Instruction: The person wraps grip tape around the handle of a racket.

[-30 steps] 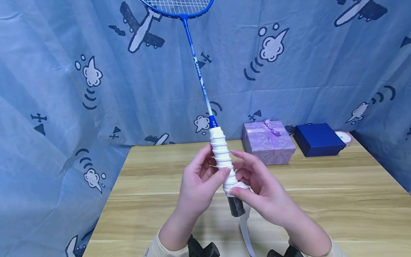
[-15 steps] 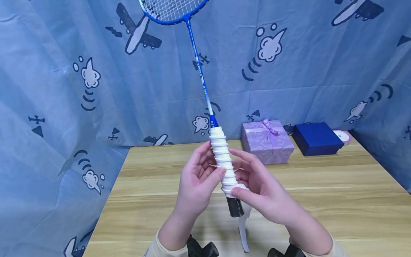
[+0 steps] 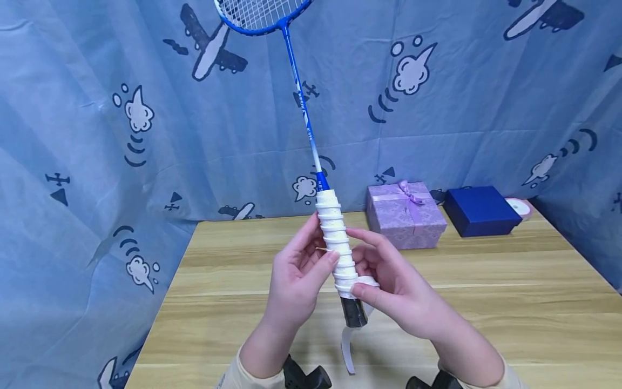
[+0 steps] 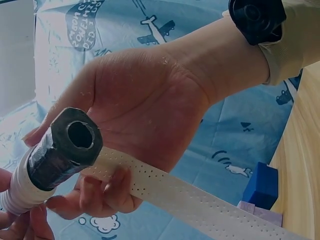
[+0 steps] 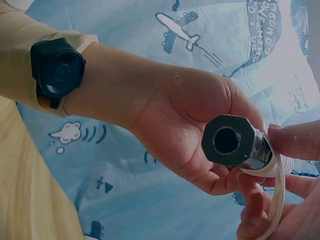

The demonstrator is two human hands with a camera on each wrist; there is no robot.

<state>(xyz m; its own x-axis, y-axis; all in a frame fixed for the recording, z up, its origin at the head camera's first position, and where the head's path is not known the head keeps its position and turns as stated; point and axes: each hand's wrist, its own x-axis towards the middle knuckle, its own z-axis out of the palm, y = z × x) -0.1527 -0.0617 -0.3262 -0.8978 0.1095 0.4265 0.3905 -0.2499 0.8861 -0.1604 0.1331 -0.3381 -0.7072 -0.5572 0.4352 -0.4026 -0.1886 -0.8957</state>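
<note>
A blue and white badminton racket is held upright in the head view, leaning left, its head cut off by the top edge. White overgrip tape spirals in ridges around most of its handle, leaving the black butt end bare. My left hand holds the wrapped part between thumb and fingers. Lower down, my right hand presses its thumb at the last turn of tape. From there a loose perforated strip of tape runs through the right fingers and hangs below the butt.
Behind the hands, on the wooden table, stand a lilac gift box with a ribbon bow, a dark blue box and a pinkish-white roll. A blue printed curtain closes off the back and sides.
The loose tape tail has swung left to hang under the butt end. The racket has turned slightly around its shaft. Both hands keep almost the same place.
</note>
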